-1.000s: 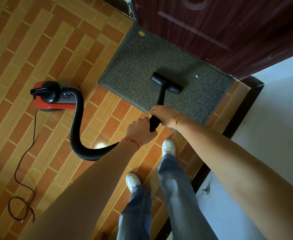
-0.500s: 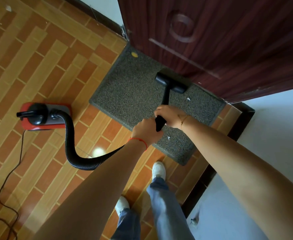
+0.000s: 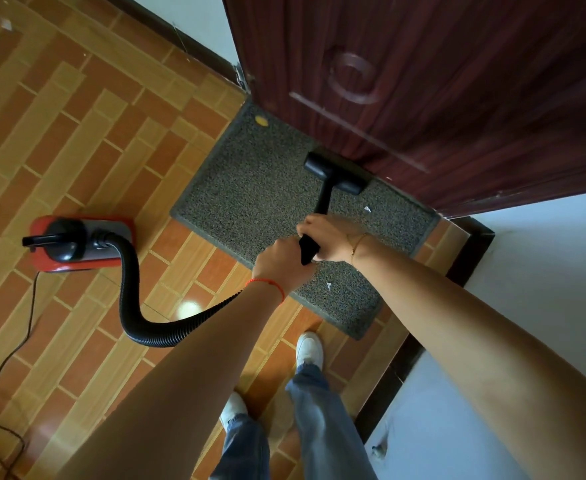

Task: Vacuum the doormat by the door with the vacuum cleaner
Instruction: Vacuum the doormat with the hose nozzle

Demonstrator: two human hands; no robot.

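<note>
A grey speckled doormat (image 3: 250, 199) lies on the tiled floor against a dark red door (image 3: 423, 81). The black nozzle (image 3: 336, 174) of the vacuum wand (image 3: 323, 199) rests on the mat's far edge, right at the door's foot. My left hand (image 3: 279, 263) and my right hand (image 3: 326, 237) both grip the wand's near end. A black ribbed hose (image 3: 135, 296) runs from my hands to the red and black vacuum body (image 3: 80, 244) on the floor at left. Small white scraps (image 3: 367, 209) and a yellow spot (image 3: 261, 121) lie on the mat.
A power cord (image 3: 14, 358) trails from the vacuum body toward the lower left. A white wall (image 3: 526, 306) with a dark skirting board (image 3: 405, 348) bounds the right side. My feet in white shoes (image 3: 308, 348) stand just short of the mat.
The nozzle has slid forward across the mat to the door's foot. I have stepped closer, and the vacuum body now lies further left and lower in view.
</note>
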